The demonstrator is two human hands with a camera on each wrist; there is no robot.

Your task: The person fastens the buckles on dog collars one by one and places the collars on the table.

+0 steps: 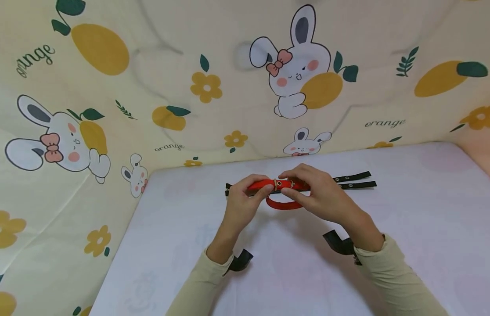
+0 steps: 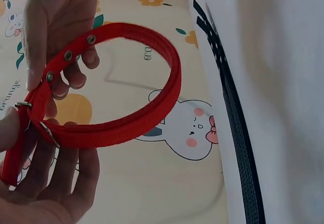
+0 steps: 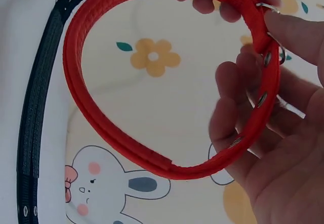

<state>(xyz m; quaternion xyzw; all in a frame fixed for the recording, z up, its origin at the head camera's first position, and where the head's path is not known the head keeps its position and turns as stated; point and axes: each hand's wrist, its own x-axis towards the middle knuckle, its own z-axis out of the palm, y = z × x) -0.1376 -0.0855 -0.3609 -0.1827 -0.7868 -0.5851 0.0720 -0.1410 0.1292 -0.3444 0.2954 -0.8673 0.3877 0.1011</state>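
Collar (image 1: 282, 193) held above the table (image 1: 407, 228), between left hand (image 1: 241, 204) and right hand (image 1: 324, 197). Two straps (image 1: 353, 181) lie on the table directly behind, side by side. Cloth (image 1: 150, 87) hangs behind the table.

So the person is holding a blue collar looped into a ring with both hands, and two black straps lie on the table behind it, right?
Not quite: the collar is red, not blue, as the head view shows. Both the left hand and right hand do hold it looped, with two black straps on the table behind.

bright even light, soft shadows, edge distortion
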